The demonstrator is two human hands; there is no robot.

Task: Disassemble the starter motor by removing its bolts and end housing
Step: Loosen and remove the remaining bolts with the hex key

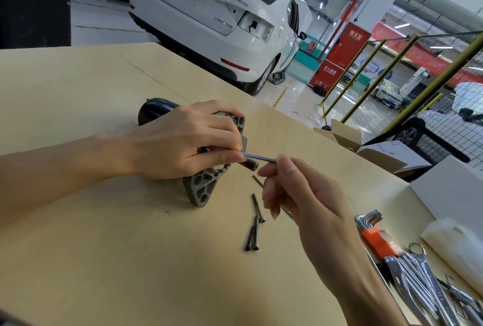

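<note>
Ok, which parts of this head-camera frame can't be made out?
- Starter motor body, head view: mostly covered by the left hand.
- Where the thin rod enters the housing: hidden behind the left fingertips.
- Right hand grip on the rod: seen from behind, motion-blurred.
- Loose bolts: head type too small.
- Wrenches: cut off by the frame edge.

Bare table point(104, 260) left & front of the starter motor point(206, 190), easy reach there. Loose bolts point(254, 223) lie just right of it, under the right hand point(295, 195). Farther right, hex key set point(373, 237) & wrenches point(418, 281) crowd the edge. Cardboard boxes point(366, 148) block the far right corner.
</note>
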